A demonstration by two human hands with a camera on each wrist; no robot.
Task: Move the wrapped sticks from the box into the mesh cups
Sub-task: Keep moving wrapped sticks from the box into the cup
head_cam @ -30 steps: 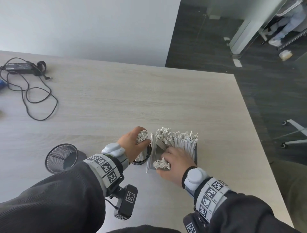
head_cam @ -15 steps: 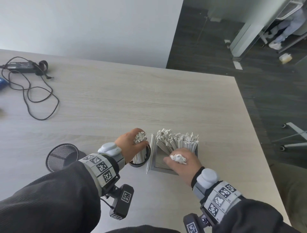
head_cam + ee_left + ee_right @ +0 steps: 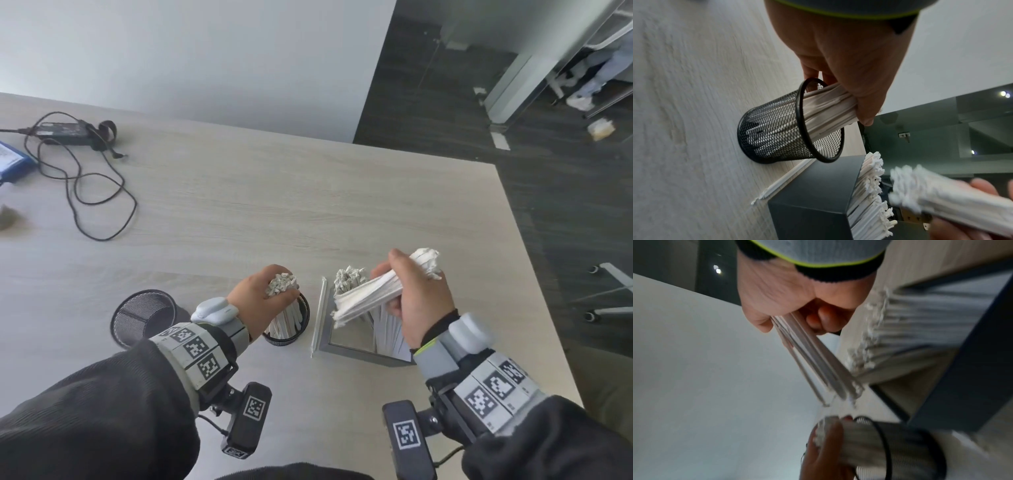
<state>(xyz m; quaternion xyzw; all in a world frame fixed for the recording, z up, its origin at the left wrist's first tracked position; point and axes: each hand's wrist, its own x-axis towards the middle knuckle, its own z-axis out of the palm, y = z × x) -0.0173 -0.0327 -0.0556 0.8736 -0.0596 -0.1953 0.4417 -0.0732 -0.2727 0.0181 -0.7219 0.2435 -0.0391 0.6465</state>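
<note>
My right hand (image 3: pixel 414 291) grips a bundle of white wrapped sticks (image 3: pixel 373 294) (image 3: pixel 813 363), lifted clear above the grey box (image 3: pixel 359 353) (image 3: pixel 813 194) and tilted toward the left. More wrapped sticks (image 3: pixel 349 279) (image 3: pixel 869 186) stand in the box. My left hand (image 3: pixel 263 296) (image 3: pixel 849 56) holds the tops of the sticks (image 3: pixel 281 284) (image 3: pixel 828 110) standing in a black mesh cup (image 3: pixel 291 332) (image 3: pixel 777 134) just left of the box. A second mesh cup (image 3: pixel 144 315) stands empty farther left. One loose stick (image 3: pixel 318 318) (image 3: pixel 785 177) leans against the box's left side.
A black power adapter with a coiled cable (image 3: pixel 82 161) lies at the table's far left, beside a blue object (image 3: pixel 10 161). The table's right edge (image 3: pixel 534 274) runs close to the box; dark floor and chair legs (image 3: pixel 613 294) lie beyond.
My right hand has risen out of the box with a bundle of sticks and tipped it leftward. My left hand has stayed on the sticks in the cup.
</note>
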